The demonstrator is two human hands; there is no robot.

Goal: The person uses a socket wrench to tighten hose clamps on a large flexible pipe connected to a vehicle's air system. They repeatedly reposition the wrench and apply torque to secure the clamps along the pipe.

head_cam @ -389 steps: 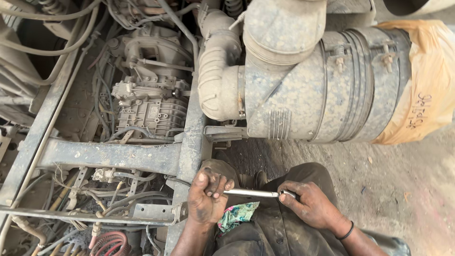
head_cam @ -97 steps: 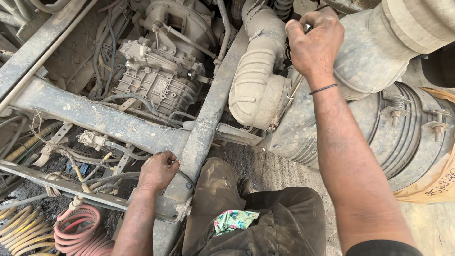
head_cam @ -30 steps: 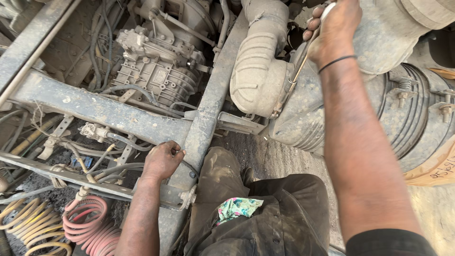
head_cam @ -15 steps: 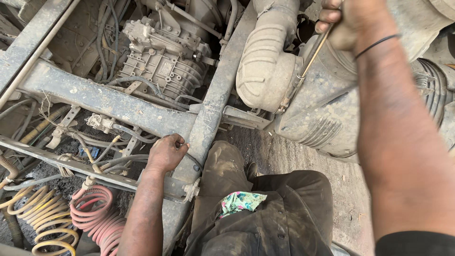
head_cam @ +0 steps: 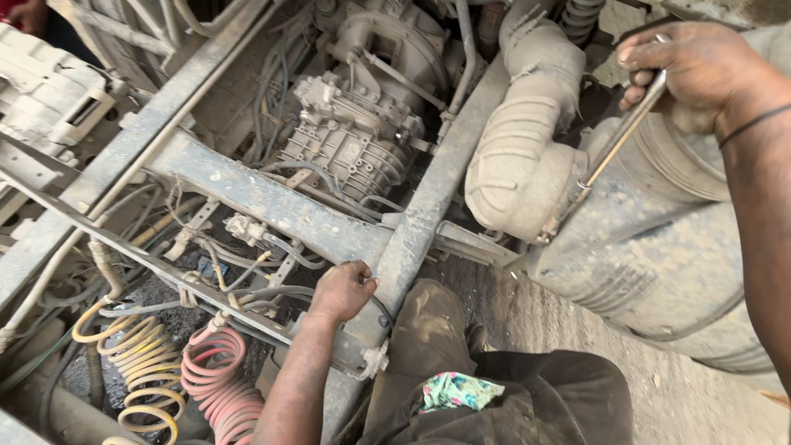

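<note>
The right hand (head_cam: 700,70) grips a long metal wrench (head_cam: 614,144) set low on the ribbed intake duct (head_cam: 527,156), apparently mid-turn at its clamp, calling for a steady pull, while the left hand (head_cam: 342,290) braces, curled, on the frame rail (head_cam: 428,222) below that duct.

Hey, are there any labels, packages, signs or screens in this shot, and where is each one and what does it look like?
None can be made out: no package, sign or screen shows.
The frame holds only dusty grey truck parts, the chassis rail under the left hand, and the metal tool in the right hand.
The patterned green cloth at a trouser pocket is fabric, not a label.
</note>
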